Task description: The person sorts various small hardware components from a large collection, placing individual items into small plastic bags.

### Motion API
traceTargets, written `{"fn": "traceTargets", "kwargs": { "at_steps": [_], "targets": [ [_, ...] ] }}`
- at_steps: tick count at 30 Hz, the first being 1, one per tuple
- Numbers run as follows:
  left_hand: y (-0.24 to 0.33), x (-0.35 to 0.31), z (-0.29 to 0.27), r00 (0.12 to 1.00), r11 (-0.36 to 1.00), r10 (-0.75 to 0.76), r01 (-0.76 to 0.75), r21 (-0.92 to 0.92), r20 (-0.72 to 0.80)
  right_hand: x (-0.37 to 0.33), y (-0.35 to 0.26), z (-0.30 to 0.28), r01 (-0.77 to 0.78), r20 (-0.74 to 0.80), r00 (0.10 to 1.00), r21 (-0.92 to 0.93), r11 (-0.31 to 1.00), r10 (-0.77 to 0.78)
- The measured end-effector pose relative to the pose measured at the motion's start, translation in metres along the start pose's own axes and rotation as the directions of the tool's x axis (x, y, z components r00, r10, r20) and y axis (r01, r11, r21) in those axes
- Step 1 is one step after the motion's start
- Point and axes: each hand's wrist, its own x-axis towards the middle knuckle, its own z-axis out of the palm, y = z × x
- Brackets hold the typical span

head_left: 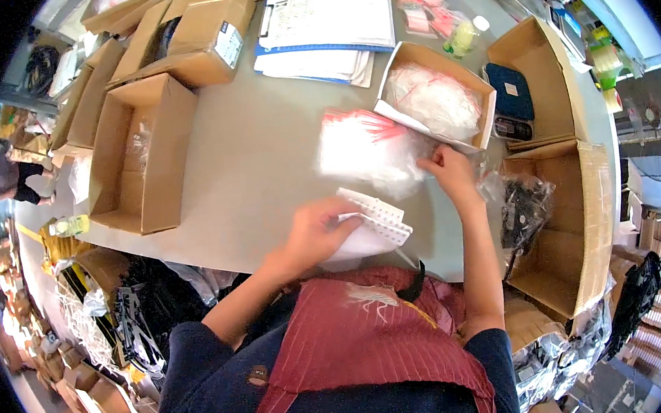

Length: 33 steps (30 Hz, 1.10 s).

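My left hand (321,229) grips folded white sheets (383,219) with rows of small grey marks, held over the table's near edge. Farther off, my right hand (450,171) has its thumb and fingers pinched together at the right edge of a loose pile of clear plastic bags (357,147) with red strips along their tops. The fingertips seem to have hold of a bag there, though the thin film is hard to make out. Just beyond that hand, an open carton (484,143) holds more of these red-edged bags.
An open cardboard box (123,213) stands at the left, with more cartons (206,40) behind it. Papers on a clipboard (326,18) lie at the back. On the right, one box (550,61) holds a dark blue case (510,90); a nearer box (560,265) has black wrapped items (525,205) beside it.
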Motion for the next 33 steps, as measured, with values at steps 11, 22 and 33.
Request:
{"fn": "traceTargets", "kwargs": {
  "at_steps": [11,22,33],
  "targets": [
    [0.001,0.000,-0.004,0.996,0.996,0.088,-0.089,-0.033,-0.015,-0.081,-0.082,-0.015,0.549,-0.159,0.835,0.323,0.771,-0.527],
    [0.010,-0.007,-0.007,0.987,0.988,0.155,-0.153,-0.028,0.045,-0.103,-0.093,-0.004,0.566,-0.121,0.822,0.291,0.771,-0.557],
    [-0.006,-0.018,-0.005,0.989,0.915,-0.077,0.121,-0.386,0.128,-0.109,-0.084,0.017,0.501,-0.075,0.857,0.351,0.791,-0.509]
  ]
}}
